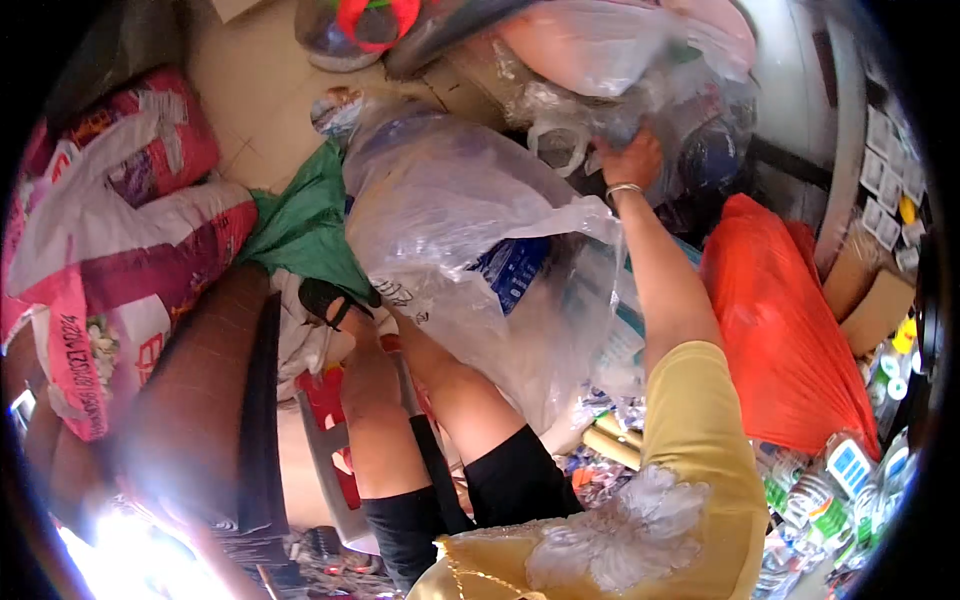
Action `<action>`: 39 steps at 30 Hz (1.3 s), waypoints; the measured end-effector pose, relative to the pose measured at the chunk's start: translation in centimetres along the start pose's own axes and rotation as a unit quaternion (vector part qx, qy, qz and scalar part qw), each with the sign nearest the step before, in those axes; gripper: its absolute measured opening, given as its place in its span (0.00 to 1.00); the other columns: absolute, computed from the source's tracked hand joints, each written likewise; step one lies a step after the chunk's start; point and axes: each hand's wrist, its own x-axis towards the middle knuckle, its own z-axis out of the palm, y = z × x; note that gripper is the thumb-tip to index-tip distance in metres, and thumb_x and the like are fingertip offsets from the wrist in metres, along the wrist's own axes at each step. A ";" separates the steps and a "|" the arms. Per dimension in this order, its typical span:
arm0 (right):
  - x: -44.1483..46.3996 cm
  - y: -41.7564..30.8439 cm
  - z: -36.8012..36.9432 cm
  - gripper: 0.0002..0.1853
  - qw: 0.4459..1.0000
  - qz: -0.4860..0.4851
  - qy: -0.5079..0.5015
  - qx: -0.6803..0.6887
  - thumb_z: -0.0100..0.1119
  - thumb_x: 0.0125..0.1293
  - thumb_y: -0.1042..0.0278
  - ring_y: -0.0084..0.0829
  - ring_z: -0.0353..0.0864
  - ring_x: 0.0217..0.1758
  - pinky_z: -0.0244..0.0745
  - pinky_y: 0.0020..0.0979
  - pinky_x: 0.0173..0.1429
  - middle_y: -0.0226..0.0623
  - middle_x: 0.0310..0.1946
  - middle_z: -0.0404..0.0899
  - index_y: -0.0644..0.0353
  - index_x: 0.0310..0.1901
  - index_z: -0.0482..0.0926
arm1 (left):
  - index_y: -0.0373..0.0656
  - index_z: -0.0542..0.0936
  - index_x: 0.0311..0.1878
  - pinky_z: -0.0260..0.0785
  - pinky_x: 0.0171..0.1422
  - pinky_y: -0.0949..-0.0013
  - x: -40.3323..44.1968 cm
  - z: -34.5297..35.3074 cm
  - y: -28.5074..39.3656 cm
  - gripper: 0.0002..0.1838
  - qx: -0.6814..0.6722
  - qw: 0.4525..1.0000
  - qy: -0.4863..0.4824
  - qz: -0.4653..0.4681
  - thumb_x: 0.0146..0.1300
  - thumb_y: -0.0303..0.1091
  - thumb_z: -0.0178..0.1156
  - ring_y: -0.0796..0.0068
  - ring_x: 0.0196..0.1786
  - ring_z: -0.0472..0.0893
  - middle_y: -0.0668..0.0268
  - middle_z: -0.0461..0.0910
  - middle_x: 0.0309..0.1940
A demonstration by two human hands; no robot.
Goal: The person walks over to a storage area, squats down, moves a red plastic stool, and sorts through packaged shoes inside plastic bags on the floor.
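My right hand (632,162), with a bangle on its wrist, reaches forward into crumpled clear plastic. Its fingers are bent into a thin clear plastic bag (655,105), and the fingertips are partly hidden. Just left of the hand hangs a looped bag handle (558,145). Below the forearm lies a large translucent plastic sack (450,210), with a blue printed packet (512,270) showing through it. My left hand is out of view.
A full red plastic bag (780,320) stands right of my arm. Plastic bottles (830,500) are heaped at lower right. Pink-and-white printed sacks (140,240) and a green bag (305,220) lie to the left. A red-and-grey stool (335,450) is by my legs.
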 end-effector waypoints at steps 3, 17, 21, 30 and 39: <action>-1.6 -1.3 1.9 0.39 0.988 -0.124 0.088 0.028 0.59 0.49 0.48 0.48 0.57 0.59 0.52 0.46 0.60 0.50 0.56 0.60 0.63 0.58 0.58 | 0.34 0.65 0.56 0.45 0.65 0.50 -0.4 0.2 -0.2 0.30 -0.026 0.999 -0.003 -0.028 0.63 0.50 0.33 0.55 0.61 0.59 0.51 0.62 0.57; -7.5 -4.8 8.6 0.35 0.846 -0.013 -0.365 0.387 0.46 0.57 0.42 0.46 0.65 0.54 0.61 0.42 0.56 0.47 0.53 0.65 0.61 0.58 0.59 | 0.34 0.63 0.57 0.44 0.66 0.51 -0.7 0.8 -0.7 0.30 -0.048 0.998 0.005 -0.049 0.64 0.51 0.32 0.55 0.62 0.59 0.53 0.62 0.58; -5.6 -6.8 8.6 0.40 0.607 0.411 -0.313 0.604 0.41 0.54 0.30 0.35 0.73 0.40 0.69 0.34 0.37 0.44 0.41 0.72 0.66 0.49 0.65 | 0.34 0.63 0.57 0.44 0.66 0.52 -0.5 0.6 -0.2 0.30 -0.026 0.997 0.010 -0.069 0.64 0.51 0.32 0.55 0.62 0.59 0.53 0.62 0.58; 1.2 2.5 7.2 0.23 0.684 0.401 -0.109 0.599 0.38 0.60 0.45 0.27 0.62 0.14 0.57 0.26 0.16 0.32 0.13 0.67 0.58 0.28 0.73 | 0.34 0.64 0.57 0.44 0.66 0.51 -0.5 0.8 -1.0 0.30 -0.031 0.997 0.003 -0.072 0.63 0.51 0.32 0.55 0.62 0.59 0.52 0.62 0.58; 2.4 1.8 1.0 0.30 0.740 0.398 -0.150 0.521 0.32 0.57 0.40 0.28 0.67 0.15 0.61 0.26 0.19 0.31 0.17 0.73 0.62 0.30 0.73 | 0.35 0.64 0.57 0.43 0.65 0.48 -1.9 0.5 -3.7 0.32 -0.010 0.999 -0.026 -0.037 0.62 0.54 0.32 0.52 0.63 0.57 0.51 0.61 0.58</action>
